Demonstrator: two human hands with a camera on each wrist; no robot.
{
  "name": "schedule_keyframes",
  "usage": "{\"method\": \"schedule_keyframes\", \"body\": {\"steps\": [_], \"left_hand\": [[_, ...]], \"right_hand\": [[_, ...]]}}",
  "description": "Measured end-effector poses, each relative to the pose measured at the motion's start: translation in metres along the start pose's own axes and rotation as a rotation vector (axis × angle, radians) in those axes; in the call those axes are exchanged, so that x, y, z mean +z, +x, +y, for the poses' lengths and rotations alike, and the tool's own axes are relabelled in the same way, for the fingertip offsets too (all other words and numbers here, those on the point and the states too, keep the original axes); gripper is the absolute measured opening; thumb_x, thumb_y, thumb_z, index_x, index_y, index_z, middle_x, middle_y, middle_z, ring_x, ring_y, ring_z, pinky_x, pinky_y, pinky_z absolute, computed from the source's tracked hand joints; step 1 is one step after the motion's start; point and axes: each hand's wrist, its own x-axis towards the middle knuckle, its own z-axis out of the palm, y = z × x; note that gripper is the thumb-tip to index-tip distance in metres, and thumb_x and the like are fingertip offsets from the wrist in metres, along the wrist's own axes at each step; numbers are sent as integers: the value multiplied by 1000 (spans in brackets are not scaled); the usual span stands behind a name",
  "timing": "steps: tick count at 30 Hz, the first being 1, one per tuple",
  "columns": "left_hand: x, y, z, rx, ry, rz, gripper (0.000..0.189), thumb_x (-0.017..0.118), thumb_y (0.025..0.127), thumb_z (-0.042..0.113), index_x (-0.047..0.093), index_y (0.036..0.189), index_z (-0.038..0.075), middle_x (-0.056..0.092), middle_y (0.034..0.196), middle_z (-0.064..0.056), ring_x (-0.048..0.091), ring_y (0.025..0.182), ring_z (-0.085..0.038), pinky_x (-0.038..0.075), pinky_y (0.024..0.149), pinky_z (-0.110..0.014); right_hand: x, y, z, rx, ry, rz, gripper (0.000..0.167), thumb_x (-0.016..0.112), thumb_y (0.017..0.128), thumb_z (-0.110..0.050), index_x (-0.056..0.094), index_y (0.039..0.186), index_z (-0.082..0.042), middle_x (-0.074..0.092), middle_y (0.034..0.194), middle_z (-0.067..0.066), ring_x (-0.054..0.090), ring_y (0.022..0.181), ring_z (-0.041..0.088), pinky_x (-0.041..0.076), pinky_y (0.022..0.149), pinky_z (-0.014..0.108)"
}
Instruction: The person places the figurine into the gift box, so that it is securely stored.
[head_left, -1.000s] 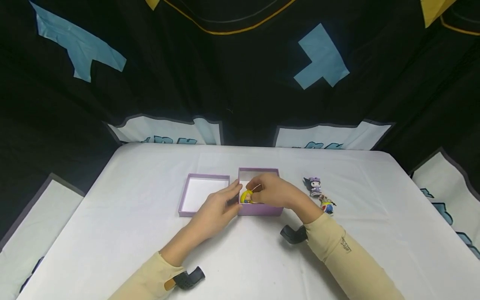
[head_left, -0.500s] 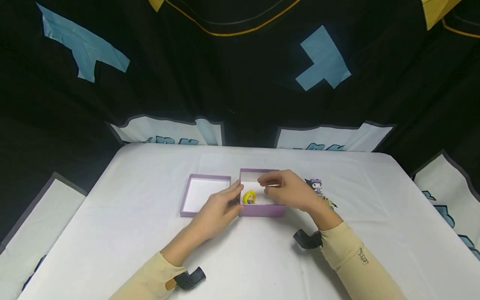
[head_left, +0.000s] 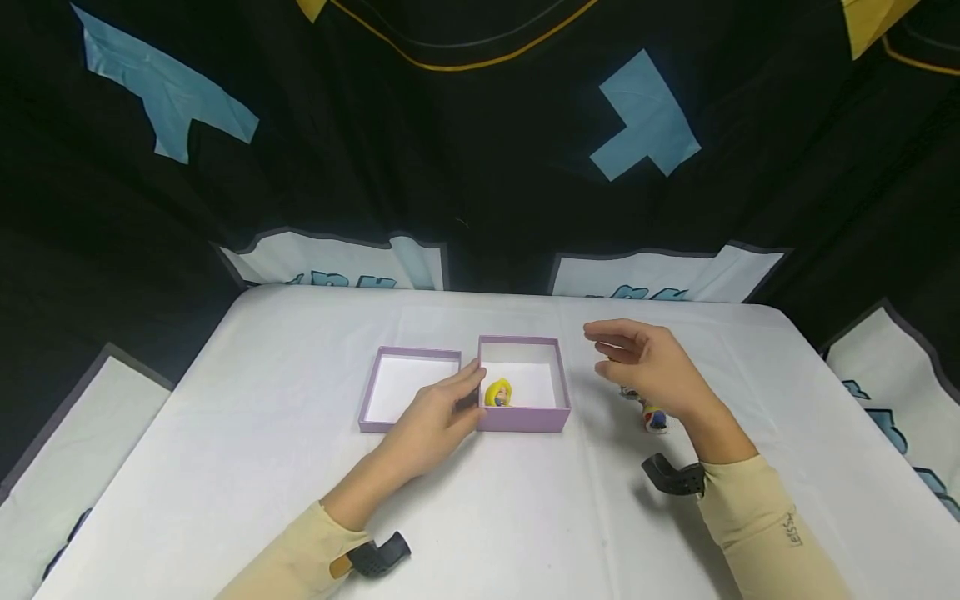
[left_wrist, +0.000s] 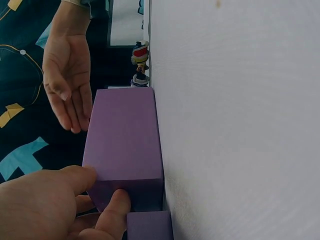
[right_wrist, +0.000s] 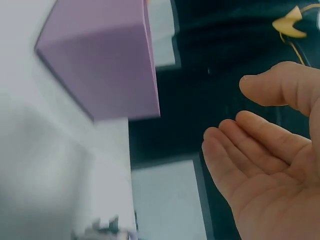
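My left hand (head_left: pixel 429 423) rests its fingertips against the left side of an open purple box (head_left: pixel 523 419). The left wrist view shows two digits on that box's end, near the top corner and on the wall. Inside, at the front left, is a small figurine with yellow hair (head_left: pixel 498 392). My right hand (head_left: pixel 656 362) is raised to the right of the box, fingers loosely extended, thumb apart, palm bare in the right wrist view. Under it stands a figurine with red, yellow and blue colours (head_left: pixel 655 418); another figurine (head_left: pixel 628 392) is mostly hidden behind the hand.
A shallow purple lid (head_left: pixel 408 353), white inside, lies left of the box, beside the left hand. Everything stands on a table with a white cloth (head_left: pixel 525 517). A dark printed curtain (head_left: pixel 480 167) hangs behind the table's far edge.
My right hand has let go of the yellow-haired figurine in the box, lifted out and moved right, over the other figurines. The left hand has stayed at the box.
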Motion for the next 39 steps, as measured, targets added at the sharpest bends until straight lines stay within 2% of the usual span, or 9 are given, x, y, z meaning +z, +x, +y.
{"method": "schedule_keyframes", "body": {"steps": [8, 12, 17, 23, 29, 34, 39], "left_hand": [[0, 0, 0, -11, 8, 0, 55, 68, 92, 13, 48, 142, 2, 38, 151, -11, 37, 137, -21, 33, 111, -36], [0, 0, 0, -26, 13, -8, 55, 67, 92, 14, 48, 143, 3, 37, 152, -9, 36, 137, -18, 32, 111, -34], [-1, -1, 1, -14, -2, 2, 56, 69, 91, 13, 49, 141, 1, 38, 151, -12, 37, 137, -22, 33, 111, -37], [0, 0, 0, -20, -2, 0, 56, 69, 91, 13, 48, 142, 1, 38, 151, -10, 36, 137, -20, 33, 111, -35], [0, -1, -1, -25, -12, -7, 55, 67, 93, 14, 47, 143, 3, 36, 152, -8, 35, 138, -18, 32, 111, -33], [0, -1, -1, -10, -14, 1, 55, 67, 93, 13, 48, 143, 2, 37, 152, -10, 35, 138, -20, 32, 111, -35], [0, 0, -1, -23, -10, -5, 54, 66, 93, 13, 47, 143, 3, 37, 152, -9, 34, 138, -18, 32, 111, -33]], "right_hand": [[-26, -7, 17, 7, -77, 74, 51, 72, 87, -6, 55, 135, -6, 56, 137, 11, 52, 126, 28, 49, 93, 22], [-34, -10, 29, 41, -111, 87, 54, 72, 87, -6, 53, 137, -4, 54, 138, 13, 51, 127, 32, 48, 97, 31], [-40, -11, 42, 124, -157, 98, 57, 71, 87, -7, 50, 139, -4, 52, 141, 15, 48, 130, 35, 43, 102, 43], [-44, -11, 57, 194, -134, 66, 61, 72, 86, -6, 46, 142, -1, 45, 146, 19, 40, 134, 40, 37, 107, 50], [-45, -11, 73, 196, -116, 12, 66, 74, 83, -3, 44, 141, 4, 42, 146, 24, 37, 135, 43, 35, 109, 51], [-43, -10, 82, 207, -140, -25, 68, 79, 79, -8, 48, 140, 1, 44, 145, 22, 37, 135, 42, 32, 110, 53], [-39, -9, 86, 217, -159, -20, 64, 80, 79, -9, 52, 137, -2, 47, 143, 20, 39, 135, 40, 32, 110, 53]]}}
